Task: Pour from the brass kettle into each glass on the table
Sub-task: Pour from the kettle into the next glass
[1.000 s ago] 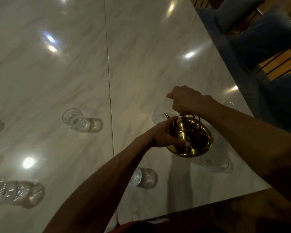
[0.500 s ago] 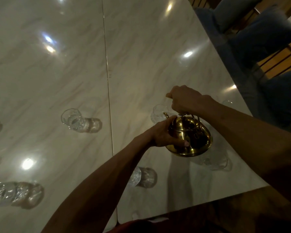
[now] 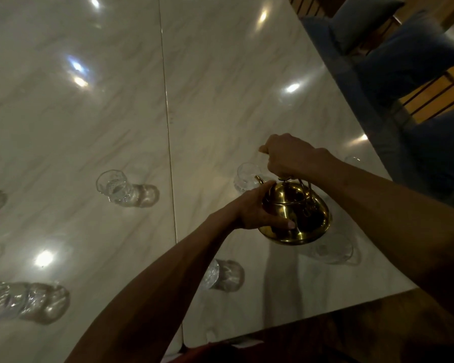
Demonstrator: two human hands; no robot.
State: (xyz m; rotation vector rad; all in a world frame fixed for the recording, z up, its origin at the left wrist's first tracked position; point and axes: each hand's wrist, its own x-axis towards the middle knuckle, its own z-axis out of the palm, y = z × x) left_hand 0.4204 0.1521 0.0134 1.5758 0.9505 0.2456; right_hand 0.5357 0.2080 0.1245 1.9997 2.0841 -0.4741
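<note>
While the left hand cups it, the brass kettle tilts.

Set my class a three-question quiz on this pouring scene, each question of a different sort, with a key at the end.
1. True or false: only one hand touches the brass kettle.
2. Multiple choice: which grips the kettle from above? A) the left hand B) the right hand C) neither
3. Fill the gap: the left hand steadies the kettle's body while it tips toward a clear ____ on the marble table.
Key: 1 false, both hands hold it. 2 B. 3 glass.
</note>
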